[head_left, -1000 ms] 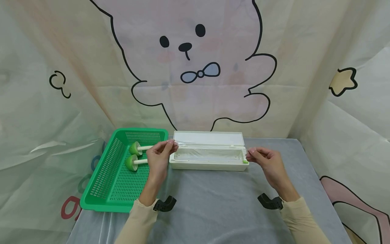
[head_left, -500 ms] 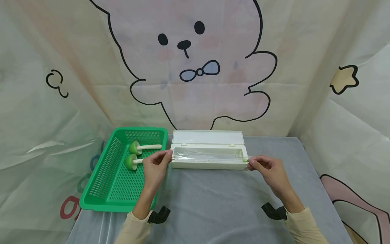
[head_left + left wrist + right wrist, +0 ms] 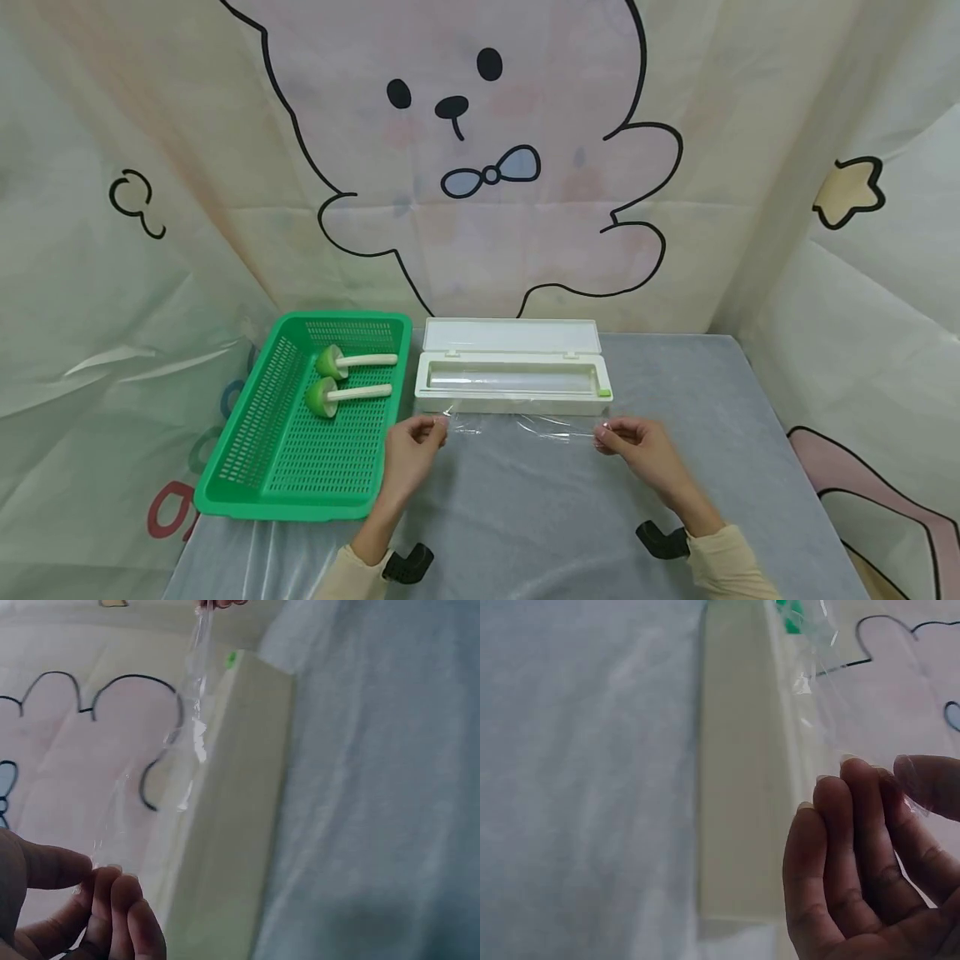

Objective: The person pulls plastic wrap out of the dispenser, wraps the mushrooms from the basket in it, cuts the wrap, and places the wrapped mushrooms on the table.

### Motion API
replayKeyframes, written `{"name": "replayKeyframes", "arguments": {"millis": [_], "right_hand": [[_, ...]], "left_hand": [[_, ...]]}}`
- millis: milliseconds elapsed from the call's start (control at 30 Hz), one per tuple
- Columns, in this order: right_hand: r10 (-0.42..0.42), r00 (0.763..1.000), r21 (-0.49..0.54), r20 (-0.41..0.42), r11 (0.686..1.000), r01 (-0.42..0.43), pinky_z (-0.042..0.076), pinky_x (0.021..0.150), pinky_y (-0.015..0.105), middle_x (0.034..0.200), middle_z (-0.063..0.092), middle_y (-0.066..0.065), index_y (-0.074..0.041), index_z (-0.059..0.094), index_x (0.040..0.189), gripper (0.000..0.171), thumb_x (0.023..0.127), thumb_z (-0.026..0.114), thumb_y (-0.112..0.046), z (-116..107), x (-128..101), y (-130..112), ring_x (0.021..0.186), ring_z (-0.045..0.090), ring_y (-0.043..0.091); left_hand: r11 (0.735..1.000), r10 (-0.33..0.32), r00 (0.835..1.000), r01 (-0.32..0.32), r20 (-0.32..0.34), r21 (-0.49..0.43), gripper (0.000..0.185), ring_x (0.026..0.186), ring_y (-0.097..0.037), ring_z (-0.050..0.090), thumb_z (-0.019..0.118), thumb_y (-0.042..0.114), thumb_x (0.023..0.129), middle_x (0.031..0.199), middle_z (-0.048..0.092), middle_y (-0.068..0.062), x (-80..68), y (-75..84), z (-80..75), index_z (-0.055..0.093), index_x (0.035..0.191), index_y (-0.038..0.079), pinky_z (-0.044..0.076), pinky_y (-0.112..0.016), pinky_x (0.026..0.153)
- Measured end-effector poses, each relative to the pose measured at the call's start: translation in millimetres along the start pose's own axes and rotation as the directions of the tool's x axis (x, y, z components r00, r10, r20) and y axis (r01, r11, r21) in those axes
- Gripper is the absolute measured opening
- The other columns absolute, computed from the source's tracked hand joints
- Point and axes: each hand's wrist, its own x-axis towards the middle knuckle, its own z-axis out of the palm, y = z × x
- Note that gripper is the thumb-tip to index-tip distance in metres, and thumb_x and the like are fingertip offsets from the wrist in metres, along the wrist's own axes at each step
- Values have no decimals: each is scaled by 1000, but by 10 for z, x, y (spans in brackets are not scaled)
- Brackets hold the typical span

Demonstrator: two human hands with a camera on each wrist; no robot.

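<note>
We are holding a sheet of clear plastic wrap stretched between our two hands, just in front of the white dispenser box. Our left hand is pinching the left corner of the wrap between thumb and curled fingers; in the left wrist view the fingertips are pressing together on the film, which is running up and away toward the other hand. Our right hand is pinching the right corner in the same manner; the right wrist view is showing the fingers closing against the thumb with the thin film caught between them.

The wrap is hanging taut and slightly wrinkled above the grey table cover, near the front wall of the box. We cannot tell whether its far edge is touching the box or is attached to the roll. The box is sitting with its lid folded open toward the back, and a small green tab is showing at its right end.

To the left of the box, touching or just beside it, a green perforated basket is resting on the table. Two green-headed tools with pale handles are lying side by side in its far half. A curtain printed with a cartoon bear is hanging behind the table.
</note>
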Motion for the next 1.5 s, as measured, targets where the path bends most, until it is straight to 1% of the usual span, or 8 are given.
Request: {"name": "replayKeyframes", "arguments": {"millis": [167, 333, 633, 833, 967, 1167, 1433, 1500], "right_hand": [[53, 998, -8, 31, 999, -53, 59, 78, 33, 91, 73, 20, 15, 67, 104, 27, 98, 69, -11, 67, -18, 257, 83, 72, 18], [63, 996, -55, 59, 997, -60, 57, 74, 26, 90, 73, 21, 13, 69, 102, 25, 98, 69, -11, 107, -83, 427, 81, 72, 18], [81, 995, -282, 54, 958, -62, 48, 59, 24, 75, 68, 4, -2, 73, 88, 13, 93, 73, -14, 189, -184, 575, 65, 60, 11], [33, 989, -367, 146, 930, 23, 47, 53, 24, 70, 66, -1, -4, 73, 84, 11, 93, 72, -10, 198, -236, 640, 58, 55, 7], [0, 982, -454, 189, 887, 87, 43, 50, 23, 63, 59, -7, -9, 69, 75, 17, 92, 74, -11, 233, -291, 659, 53, 49, 3], [-32, 991, -581, 130, 808, 102, 35, 49, 22, 56, 47, -12, -17, 58, 66, 31, 89, 77, -11, 329, -324, 667, 48, 40, 2], [41, 999, -690, -19, 722, -43, 33, 49, 27, 55, 44, -7, -18, 53, 63, 37, 87, 82, -24, 396, -346, 669, 50, 40, 9], [65, 998, -691, -26, 719, -65, 33, 49, 27, 56, 44, -6, -18, 54, 64, 38, 87, 81, -29, 389, -349, 675, 50, 41, 10]], "left_hand": [[989, -28, 999, 31, -22, 144, 12, 61, -12, 59, 71, 7, 92, 68, 67, -5, -121, -264, 72, 75, 83, -2, 48, -26, 55], [964, -48, 999, 48, -9, 261, 11, 59, -11, 56, 72, 9, 88, 67, 65, -1, -235, -438, 88, 73, 80, 1, 48, -31, 55], [943, -66, 998, 54, 23, 328, 14, 54, -10, 50, 71, 4, 85, 61, 56, 2, -414, -590, 61, 68, 71, 3, 43, -28, 49], [927, -51, 998, 31, 44, 375, 15, 54, -10, 48, 73, 2, 82, 61, 54, 3, -500, -664, 12, 65, 69, 5, 42, -28, 50], [901, -40, 998, 12, 57, 434, 19, 53, -10, 47, 74, 2, 80, 60, 53, 4, -552, -694, 4, 61, 67, 8, 41, -28, 49], [876, -53, 997, 20, 55, 483, 23, 53, -10, 49, 76, 6, 79, 59, 54, 6, -589, -704, 15, 59, 67, 12, 43, -31, 50], [913, -95, 992, 53, 86, 404, 24, 55, -9, 45, 78, 7, 85, 62, 51, 3, -569, -774, -11, 60, 69, 7, 39, -27, 49], [920, -102, 990, 58, 95, 387, 25, 55, -9, 45, 78, 8, 86, 63, 49, 3, -566, -788, -25, 60, 69, 7, 39, -27, 50]]}}
